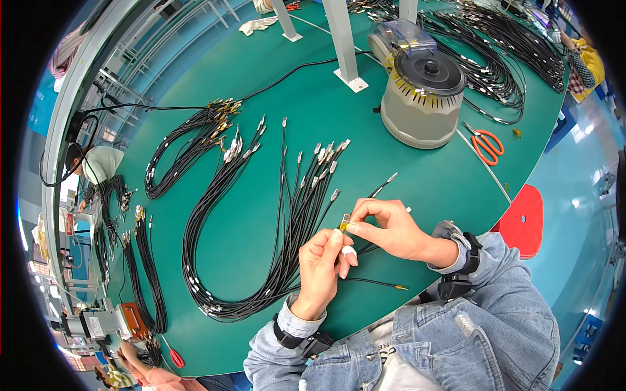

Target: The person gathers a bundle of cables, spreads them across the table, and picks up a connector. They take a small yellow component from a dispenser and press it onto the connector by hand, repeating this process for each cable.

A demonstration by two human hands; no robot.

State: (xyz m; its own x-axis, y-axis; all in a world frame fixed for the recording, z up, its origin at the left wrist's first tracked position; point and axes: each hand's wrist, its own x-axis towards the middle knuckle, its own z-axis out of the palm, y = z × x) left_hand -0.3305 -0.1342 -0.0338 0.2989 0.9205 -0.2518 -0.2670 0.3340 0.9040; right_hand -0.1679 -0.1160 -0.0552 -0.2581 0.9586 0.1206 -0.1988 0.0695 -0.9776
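Observation:
My left hand (319, 264) is closed in a pinch on a cable connector (345, 220), a small silvery end with yellow tape around its lower part. One finger of this hand wears a white wrapping. Thumb and forefinger of my right hand (394, 229) press on the same connector from the right. A loose black cable end (378, 282) runs out to the right below my hands. Just left of them lies a large U-shaped bundle of black cables (195, 244), its metal-tipped ends fanned out toward the far side.
A round grey tape dispenser (420, 117) with a black top stands at the back right, before a metal post (342, 45). Orange-handled scissors (486, 144) lie beside it. More cable bundles (156, 159) are at left and far right. A red stool (525, 221) touches the right edge. Co-workers sit around.

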